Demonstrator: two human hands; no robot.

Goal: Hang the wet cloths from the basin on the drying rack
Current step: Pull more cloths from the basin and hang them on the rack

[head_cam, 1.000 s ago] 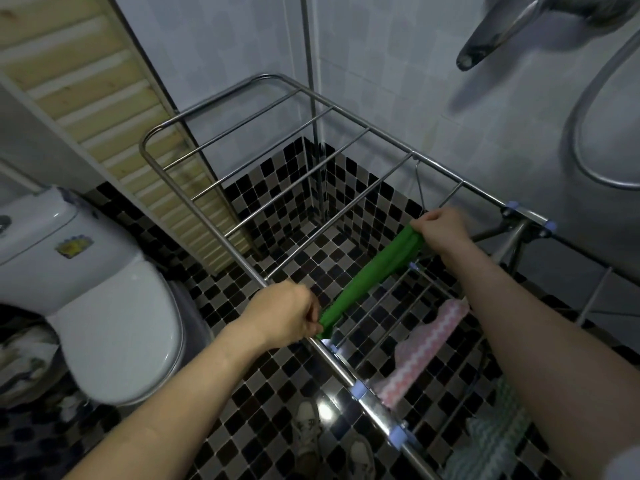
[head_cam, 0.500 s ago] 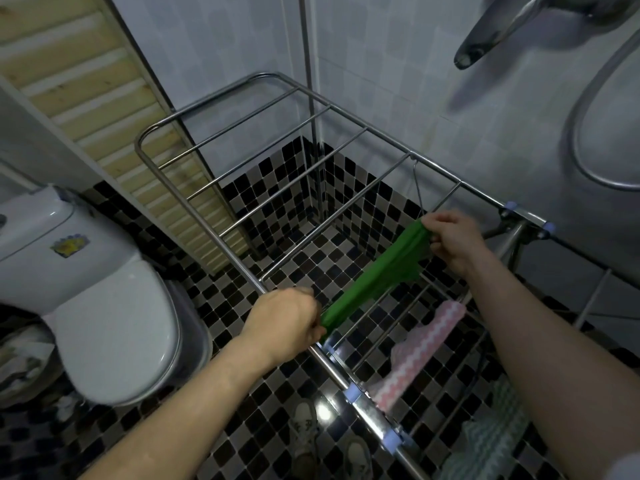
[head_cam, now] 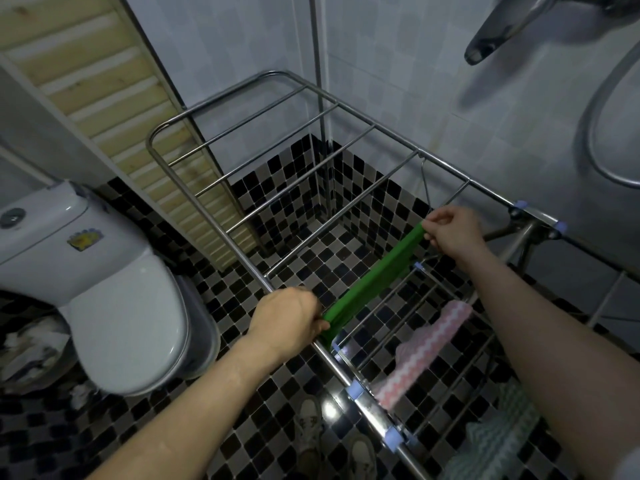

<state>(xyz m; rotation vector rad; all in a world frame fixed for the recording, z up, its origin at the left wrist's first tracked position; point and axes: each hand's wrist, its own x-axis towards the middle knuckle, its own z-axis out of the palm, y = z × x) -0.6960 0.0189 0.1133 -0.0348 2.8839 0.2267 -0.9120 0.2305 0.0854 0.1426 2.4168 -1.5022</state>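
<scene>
Green cloth [head_cam: 374, 282]: pulled out into a narrow band across the drying rack [head_cam: 418, 153], running slantwise from the near side rail up to the far side. One hand holds each end. Whether it lies over a rod or just above one cannot be told.
Left hand [head_cam: 287, 320]: at the near rail, fingers curled and pinching the near end of the green cloth, back of the hand up.
Right hand [head_cam: 450, 230]: by the far rail, fingers and thumb pinching the far end of the green cloth.
Drying rack: shiny metal tubing with parallel rods. The section beyond the green cloth is tilted up towards a rounded end. Pale blue clips sit on the rails at the joints.
Pink cloth [head_cam: 429, 348]: pink and white zigzag pattern, draped over the rods just on the near side of the green cloth, apart from it.
Pale striped cloth [head_cam: 498, 445]: light green and white, on the rods at the lower right, partly behind the right forearm.
Floor [head_cam: 346, 244]: small black, grey and white mosaic tiles, seen through the rods. The same tiles run up the base of the walls.
Shoes [head_cam: 311, 424]: two light shoes on the floor below the near rail.
Toilet [head_cam: 121, 306]: white, lid down, to the left of the rack.
Slatted panel [head_cam: 86, 81]: pale wood, upper left.
Shower fitting [head_cam: 502, 32]: dark metal, upper right against the pale tiled wall.
</scene>
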